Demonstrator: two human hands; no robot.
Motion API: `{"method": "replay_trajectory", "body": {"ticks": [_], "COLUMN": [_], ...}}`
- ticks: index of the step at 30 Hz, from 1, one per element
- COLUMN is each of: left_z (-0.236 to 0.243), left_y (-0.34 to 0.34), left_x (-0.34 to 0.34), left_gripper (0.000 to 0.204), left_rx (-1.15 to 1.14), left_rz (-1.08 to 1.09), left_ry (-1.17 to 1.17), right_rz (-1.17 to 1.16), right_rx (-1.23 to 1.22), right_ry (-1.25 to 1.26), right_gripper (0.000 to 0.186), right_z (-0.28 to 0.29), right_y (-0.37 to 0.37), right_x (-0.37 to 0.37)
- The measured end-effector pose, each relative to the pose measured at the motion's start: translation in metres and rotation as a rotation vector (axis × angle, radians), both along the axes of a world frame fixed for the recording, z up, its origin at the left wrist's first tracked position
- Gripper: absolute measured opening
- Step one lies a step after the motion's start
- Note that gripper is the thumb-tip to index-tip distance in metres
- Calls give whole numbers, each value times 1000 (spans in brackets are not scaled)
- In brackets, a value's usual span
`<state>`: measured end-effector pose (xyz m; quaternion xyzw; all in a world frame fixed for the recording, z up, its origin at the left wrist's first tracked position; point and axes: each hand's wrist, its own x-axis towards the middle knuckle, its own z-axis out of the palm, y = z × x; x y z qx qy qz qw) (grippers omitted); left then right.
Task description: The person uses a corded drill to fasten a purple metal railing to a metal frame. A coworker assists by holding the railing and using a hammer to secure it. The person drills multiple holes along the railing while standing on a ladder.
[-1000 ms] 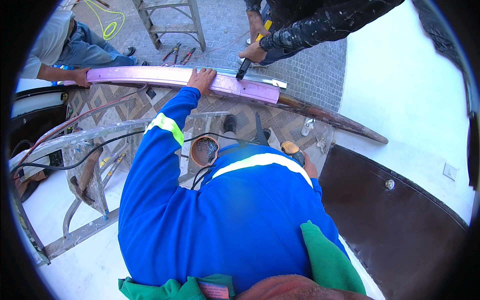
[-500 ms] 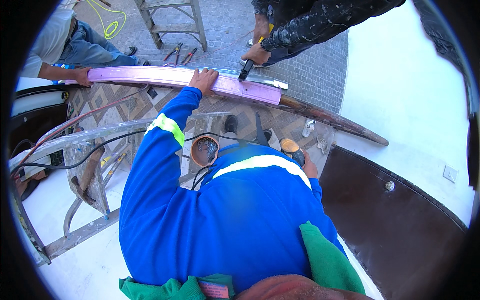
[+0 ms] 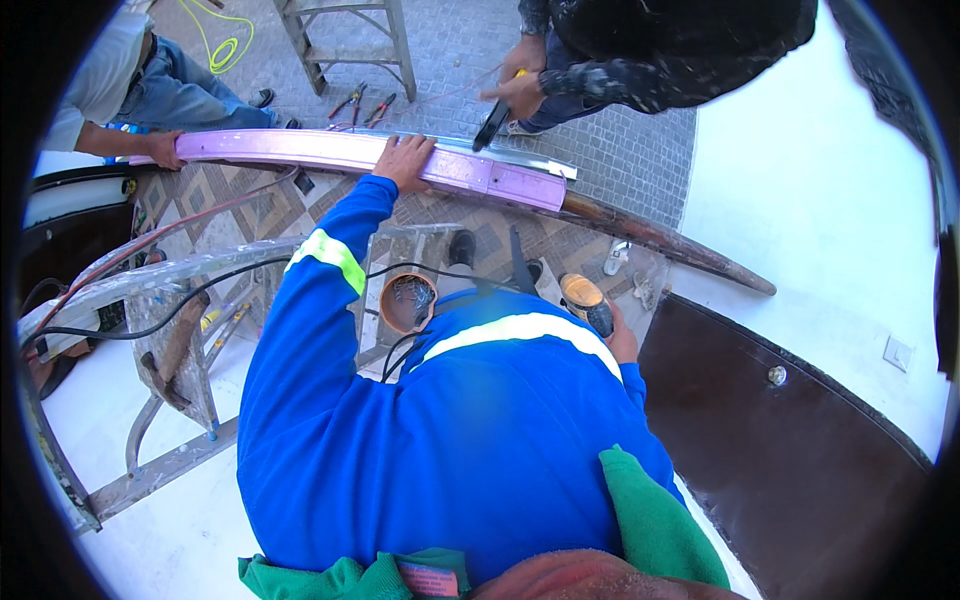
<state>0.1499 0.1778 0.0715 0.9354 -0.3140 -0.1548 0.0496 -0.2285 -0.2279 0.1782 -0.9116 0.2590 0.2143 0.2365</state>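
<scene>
My left hand [image 3: 404,163] lies over a long lilac metal profile [image 3: 290,150], fingers curled across its far edge and closed on it. At my waist, my right hand [image 3: 622,338] is closed around a yellow-and-black power tool [image 3: 585,295]; my body covers part of the grip. A black-sleeved person's hands [image 3: 522,92] hold a dark tool [image 3: 492,126] with some yellow on it, just beyond the profile's right part. Another person's hand [image 3: 165,150] grips the profile's left end. A brown bowl [image 3: 386,318] of small metal fasteners stands before me.
A worn stepladder [image 3: 170,290] stands at my left, with a black cable [image 3: 150,335] draped across it. A wooden pole [image 3: 690,256] juts right beneath the profile. Beyond are pliers [image 3: 380,110], another ladder [image 3: 350,55] and a yellow cord [image 3: 228,52]. A white wall [image 3: 800,180] rises at right.
The black-sleeved person's dark tool has lifted off the profile, and that person leans further in. My left hand keeps its place on the profile; my right still holds the power tool.
</scene>
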Motion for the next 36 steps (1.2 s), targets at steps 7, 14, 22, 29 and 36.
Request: {"method": "replay_trajectory", "body": {"ticks": [7,14,22,29,36], "left_z": [6,31,29,13,3], "left_y": [30,35,23,24,41], "left_x": [24,62,118,120,68], "left_gripper": [101,96,84,101,94], "left_rx": [34,-105,-138,-202,-243], "left_rz": [-24,-98,-135,70,-46], "left_ry": [48,139,455,714,287], "right_rz": [45,-65,-40,-172,-132], "right_rx": [319,514,502,628,624], "right_ry": [-305,-323,-215,-171,-164], "right_gripper": [82,77,71,73,76], "right_z": [71,92,130,130,130], "right_y": [20,39,56,70,80], "right_x": [62,124,130,111,115]}}
